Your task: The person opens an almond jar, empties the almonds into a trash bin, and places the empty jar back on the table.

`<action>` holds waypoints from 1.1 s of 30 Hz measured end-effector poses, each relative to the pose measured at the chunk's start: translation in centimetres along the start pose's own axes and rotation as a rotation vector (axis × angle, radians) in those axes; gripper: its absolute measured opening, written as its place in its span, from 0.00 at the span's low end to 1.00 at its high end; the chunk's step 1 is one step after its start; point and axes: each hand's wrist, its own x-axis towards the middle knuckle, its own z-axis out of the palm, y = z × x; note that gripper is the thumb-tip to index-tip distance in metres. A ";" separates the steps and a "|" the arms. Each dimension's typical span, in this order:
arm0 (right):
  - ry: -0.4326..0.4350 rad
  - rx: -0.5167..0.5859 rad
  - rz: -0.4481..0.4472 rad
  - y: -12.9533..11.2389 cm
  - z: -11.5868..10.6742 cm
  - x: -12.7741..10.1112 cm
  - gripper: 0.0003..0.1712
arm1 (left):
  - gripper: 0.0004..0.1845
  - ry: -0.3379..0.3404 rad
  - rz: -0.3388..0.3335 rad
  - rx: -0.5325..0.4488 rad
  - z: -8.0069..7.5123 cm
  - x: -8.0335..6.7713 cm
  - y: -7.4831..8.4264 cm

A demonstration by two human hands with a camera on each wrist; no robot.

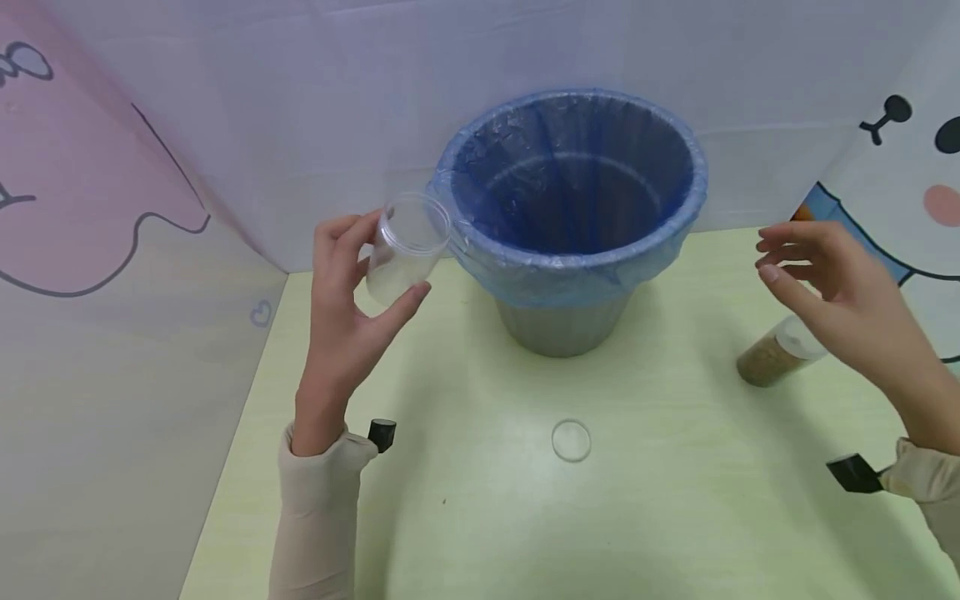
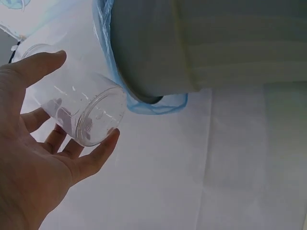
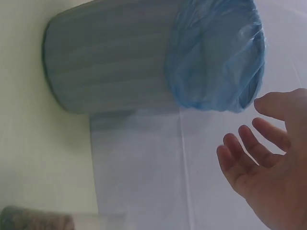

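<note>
In the head view my left hand (image 1: 348,308) grips a clear plastic jar (image 1: 405,258) between thumb and fingers, beside the left rim of a bin (image 1: 566,325). The jar is tilted, and no contents show in it. The left wrist view shows the fingers curved round the clear jar (image 2: 76,105). My right hand (image 1: 855,308) hovers at the right with its fingers loosely bent and nothing between them. Below it stands a second clear jar (image 1: 772,358) with brown contents at its bottom, partly hidden by the hand.
The grey bin stands at the back of the pale green table (image 1: 480,550), with a blue bag (image 1: 570,279) folded over its rim. A clear round lid or ring (image 1: 572,440) lies in front of it. White sheeting (image 1: 337,100) rises behind and at the sides.
</note>
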 end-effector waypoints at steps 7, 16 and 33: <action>0.086 -0.220 -0.068 2.2 0.2 -2.7 0.24 | 0.39 0.024 -0.131 -0.014 0.1 -2.4 -1.3; 0.155 -0.348 -0.027 4.6 0.0 -6.3 0.25 | 0.40 0.009 -0.210 0.006 0.5 -5.8 -3.7; 0.143 -0.267 0.195 8.3 0.8 -8.8 0.40 | 0.36 -0.030 -0.588 -0.043 3.2 -11.3 -7.2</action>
